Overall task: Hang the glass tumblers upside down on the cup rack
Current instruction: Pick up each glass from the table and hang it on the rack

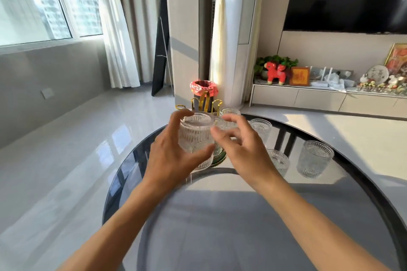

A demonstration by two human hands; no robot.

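**Desk:** What does your left hand (174,156) hold above the round glass table (220,215)?

**Caption:** Your left hand wraps a ribbed glass tumbler (196,133), base upward. The thumb presses its lower wall near 5 o'clock, and the fingers (176,116) curl round the far side at 10 o'clock. The tumbler sits in front of the gold cup rack (203,103), whose loops rise just behind it at 12 o'clock. Whether it touches a prong, you cannot tell.

**Desk:** And your right hand (244,149)?

**Caption:** Loosely spread, gripping nothing. Its thumb tip hovers just beside the tumbler's right wall, and its index finger (231,117) reaches towards a second tumbler (230,112) by the rack at 1 o'clock. Contact there is unclear.

**Desk:** What room do you have around them?

**Caption:** Three more tumblers stand to your right: a far tumbler (261,128) at 2 o'clock, a near tumbler (279,160) below it, and an edge tumbler (313,158) at 3 o'clock, close to the table's dark rim. The rack stands near the far rim. Towards 6 o'clock the tabletop lies open beneath both forearms.
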